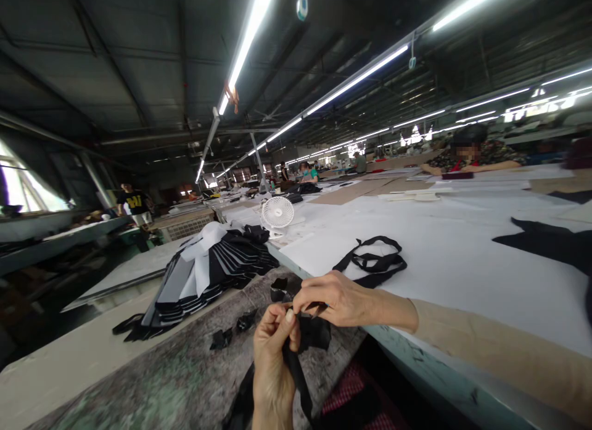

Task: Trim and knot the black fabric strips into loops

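Note:
Both hands meet at the bottom centre of the head view, fingertips almost touching. My left hand (pixel 275 350) is closed in a pinch on a narrow black fabric strip (pixel 300 384), which hangs down below the fingers. From the right reaches my right hand (pixel 335 298), its fingers closed at the strip's upper end. A small dark thing shows under its fingers, but I cannot make out what it is. Just behind the right hand, a loose loop of black strip (pixel 379 261) lies on the white-covered table (pixel 444 269). Black scraps (pixel 222 339) lie below on a mottled grey surface (pixel 152 380).
A fanned stack of black and grey fabric pieces (pixel 203 272) lies to the left. A small white fan (pixel 277 213) stands by the table corner. Dark cloth (pixel 550 242) lies at the right. A person (pixel 476 152) leans on the table's far side; others are farther back.

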Tool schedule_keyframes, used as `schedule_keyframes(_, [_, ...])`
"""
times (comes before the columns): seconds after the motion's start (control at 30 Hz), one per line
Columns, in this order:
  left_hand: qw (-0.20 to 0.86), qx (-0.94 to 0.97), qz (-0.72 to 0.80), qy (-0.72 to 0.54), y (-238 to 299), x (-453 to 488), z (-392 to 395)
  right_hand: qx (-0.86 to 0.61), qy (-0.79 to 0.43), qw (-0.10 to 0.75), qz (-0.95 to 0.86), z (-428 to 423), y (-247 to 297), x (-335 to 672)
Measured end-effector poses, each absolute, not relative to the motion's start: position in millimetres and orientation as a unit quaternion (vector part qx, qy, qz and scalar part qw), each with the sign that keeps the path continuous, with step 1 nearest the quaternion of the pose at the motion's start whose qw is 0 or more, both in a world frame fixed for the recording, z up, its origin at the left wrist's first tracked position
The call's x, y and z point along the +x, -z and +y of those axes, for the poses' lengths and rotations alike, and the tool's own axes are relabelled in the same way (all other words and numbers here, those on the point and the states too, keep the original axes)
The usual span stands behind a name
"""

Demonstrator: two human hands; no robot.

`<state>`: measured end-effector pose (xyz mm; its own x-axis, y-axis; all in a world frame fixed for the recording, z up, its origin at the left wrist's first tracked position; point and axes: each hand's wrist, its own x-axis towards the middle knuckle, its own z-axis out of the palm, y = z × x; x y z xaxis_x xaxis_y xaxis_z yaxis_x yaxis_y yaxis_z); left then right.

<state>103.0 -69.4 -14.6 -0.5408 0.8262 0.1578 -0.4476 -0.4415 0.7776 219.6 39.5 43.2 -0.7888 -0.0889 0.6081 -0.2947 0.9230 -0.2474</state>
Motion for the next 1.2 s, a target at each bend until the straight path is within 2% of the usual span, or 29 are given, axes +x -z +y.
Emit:
schedule_keyframes(0.1, [0.401, 0.242, 0.314, -0.826, 14.2, 105.3, -67.4, 0.035, -0.205, 0.303, -0.930, 37.1, -39.4, 217.9])
schedule_keyframes(0.2, [0.337, 0.261, 0.327, -0.844, 13.7, 108.0, -67.3, -0.050, -0.256, 0.271, -0.927, 35.1, -37.1, 216.3])
schedule_keyframes(0.3, [0.301, 0.293, 0.345, -0.840, 14.7, 110.6, -67.5, -0.064, -0.278, 0.250, -0.925, 36.4, -35.3, 215.5])
schedule_keyframes(0.47, [0.264, 0.328, 0.368, -0.829, 17.3, 114.5, -65.6, -0.047, -0.321, 0.268, -0.907, 40.7, -27.5, 213.3])
schedule_keyframes(0.6, [0.266, 0.321, 0.379, -0.826, 18.9, 112.2, -63.6, -0.059, -0.316, 0.320, -0.891, 37.4, -19.4, 211.2])
schedule_keyframes(0.77, [0.287, 0.306, 0.388, -0.820, 26.7, 103.9, -58.6, -0.069, -0.288, 0.335, -0.894, 32.8, -14.1, 210.4])
schedule_keyframes(1.07, [0.052, 0.366, 0.503, -0.781, 35.3, 112.4, -48.9, -0.124, -0.236, 0.311, -0.912, 35.7, -15.4, 208.9])
schedule_keyframes(1.13, [0.034, 0.368, 0.512, -0.775, 34.1, 114.2, -50.3, -0.124, -0.233, 0.314, -0.912, 35.0, -16.8, 209.2])
schedule_keyframes(1.2, [0.073, 0.349, 0.501, -0.788, 32.6, 114.5, -51.5, -0.121, -0.237, 0.313, -0.912, 33.7, -17.8, 209.2])
